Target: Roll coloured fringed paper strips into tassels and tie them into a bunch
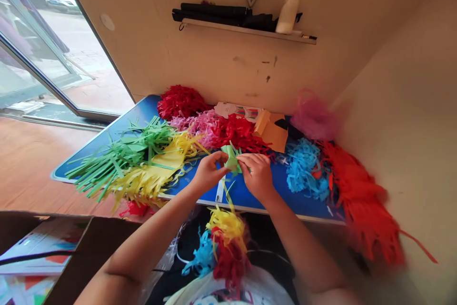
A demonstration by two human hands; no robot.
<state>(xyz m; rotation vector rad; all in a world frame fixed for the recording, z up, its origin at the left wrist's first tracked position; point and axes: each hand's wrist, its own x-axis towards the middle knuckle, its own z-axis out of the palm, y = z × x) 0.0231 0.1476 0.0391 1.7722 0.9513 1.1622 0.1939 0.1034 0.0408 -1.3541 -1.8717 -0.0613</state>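
A small piece of light green paper is pinched between my two hands above the blue table's front edge. My left hand grips its left side with thumb and forefinger. On the other side, my right hand holds it between thumb and fingertips. Below, over my lap, hangs a bunch of yellow fringed paper, red fringed paper and blue fringed paper. A yellow strip rises from this bunch towards the green piece; whether they are joined I cannot tell.
Green fringe and yellow fringe cover the left of the blue table. Red fringe and orange paper lie behind my hands. At right are blue fringe and orange-red fringe. A bottle stands on the shelf.
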